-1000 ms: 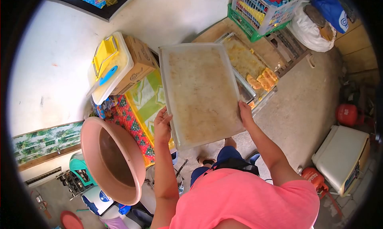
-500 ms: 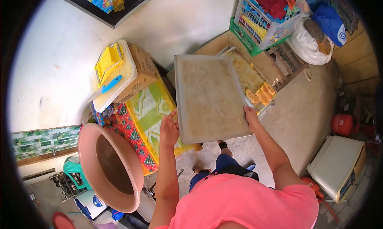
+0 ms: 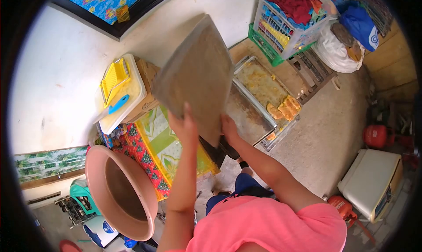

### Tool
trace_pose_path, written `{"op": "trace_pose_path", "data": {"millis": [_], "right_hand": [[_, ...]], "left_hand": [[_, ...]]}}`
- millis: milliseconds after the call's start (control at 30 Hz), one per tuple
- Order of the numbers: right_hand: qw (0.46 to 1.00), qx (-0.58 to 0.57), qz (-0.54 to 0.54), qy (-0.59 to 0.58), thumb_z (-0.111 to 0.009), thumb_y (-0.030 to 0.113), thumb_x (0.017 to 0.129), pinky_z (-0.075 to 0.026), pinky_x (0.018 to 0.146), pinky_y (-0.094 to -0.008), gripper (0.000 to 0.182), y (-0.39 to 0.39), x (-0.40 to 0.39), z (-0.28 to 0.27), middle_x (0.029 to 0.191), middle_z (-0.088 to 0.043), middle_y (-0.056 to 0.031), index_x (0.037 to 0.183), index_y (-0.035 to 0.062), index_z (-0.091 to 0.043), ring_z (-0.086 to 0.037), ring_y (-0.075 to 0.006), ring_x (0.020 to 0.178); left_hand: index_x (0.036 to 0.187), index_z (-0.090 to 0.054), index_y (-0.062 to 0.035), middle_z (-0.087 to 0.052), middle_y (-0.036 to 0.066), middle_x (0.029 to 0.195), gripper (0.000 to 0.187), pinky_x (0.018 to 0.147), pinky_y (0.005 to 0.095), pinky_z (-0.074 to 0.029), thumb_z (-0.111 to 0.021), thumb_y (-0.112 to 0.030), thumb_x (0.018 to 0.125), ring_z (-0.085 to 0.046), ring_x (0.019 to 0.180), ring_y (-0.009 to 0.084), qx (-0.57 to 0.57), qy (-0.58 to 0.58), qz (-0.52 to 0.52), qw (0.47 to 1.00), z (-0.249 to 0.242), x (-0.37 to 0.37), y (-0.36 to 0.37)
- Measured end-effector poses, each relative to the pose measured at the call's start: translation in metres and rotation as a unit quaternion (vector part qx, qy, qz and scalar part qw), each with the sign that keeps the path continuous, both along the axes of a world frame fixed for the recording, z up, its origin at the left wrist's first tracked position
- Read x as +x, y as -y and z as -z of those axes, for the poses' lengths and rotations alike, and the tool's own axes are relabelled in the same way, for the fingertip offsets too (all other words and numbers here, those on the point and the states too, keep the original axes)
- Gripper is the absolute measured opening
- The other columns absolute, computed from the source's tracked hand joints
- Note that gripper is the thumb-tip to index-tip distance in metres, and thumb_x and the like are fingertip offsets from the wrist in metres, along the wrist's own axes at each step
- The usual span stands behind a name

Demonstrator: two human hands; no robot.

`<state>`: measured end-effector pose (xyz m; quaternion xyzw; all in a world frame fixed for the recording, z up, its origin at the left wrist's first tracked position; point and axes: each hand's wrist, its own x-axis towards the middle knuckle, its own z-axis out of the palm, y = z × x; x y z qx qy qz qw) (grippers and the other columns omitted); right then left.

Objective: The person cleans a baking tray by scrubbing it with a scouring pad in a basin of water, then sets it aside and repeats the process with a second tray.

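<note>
Both of my hands grip a large, flat, greasy plastic tray (image 3: pixel 198 72) by its near edge. It is tilted steeply, with its underside turned toward me and its far end lifted toward the white wall. My left hand (image 3: pixel 184 126) clasps the near left corner and my right hand (image 3: pixel 228 125) holds the near right corner. Below and to the right of the tray lie metal trays (image 3: pixel 259 87) on the floor; one holds several yellow fried pieces (image 3: pixel 285 108).
A large pink basin (image 3: pixel 121 192) leans at lower left. A cardboard box carries a white lidded container (image 3: pixel 121 94) with a yellow tool on it, beside a colourful cloth (image 3: pixel 162 137). Crates of laundry (image 3: pixel 292 17), a white sack, a red gas cylinder (image 3: pixel 376 135) and a white box (image 3: pixel 373 179) stand to the right.
The tray was held flat over the metal trays; now it is tipped up on edge and swung left toward the wall. Both hands moved closer together along its near edge.
</note>
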<state>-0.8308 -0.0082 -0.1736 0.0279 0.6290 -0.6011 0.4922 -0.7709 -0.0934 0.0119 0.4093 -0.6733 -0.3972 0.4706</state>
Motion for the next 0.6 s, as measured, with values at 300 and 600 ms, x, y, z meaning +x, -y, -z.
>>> {"op": "trace_pose_path", "data": {"millis": [300, 600], "right_hand": [[0.783, 0.332, -0.304, -0.429, -0.068, 0.035, 0.080, -0.043, 0.097, -0.0475, 0.051, -0.095, -0.085, 0.089, 0.127, -0.054, -0.0152, 0.124, 0.0136, -0.054, -0.050, -0.0371, 0.118], [0.760, 0.403, -0.272, -0.432, -0.071, 0.026, 0.078, -0.041, 0.099, -0.0471, 0.064, -0.154, -0.116, 0.130, 0.140, -0.039, -0.0133, 0.135, 0.0173, -0.043, -0.042, -0.0366, 0.124]], "left_hand": [[0.110, -0.057, 0.0004, -0.061, 0.026, 0.086, 0.034, 0.068, 0.0418, -0.046, -0.063, -0.021, 0.085, -0.060, 0.076, 0.0390, -0.181, 0.283, 0.168, 0.927, -0.044, -0.088, 0.171], [0.110, -0.059, -0.0047, -0.065, 0.021, 0.095, 0.030, 0.079, 0.0468, -0.047, -0.059, -0.018, 0.083, -0.060, 0.091, 0.0405, -0.283, 0.319, 0.305, 0.851, -0.056, -0.169, 0.216]]}}
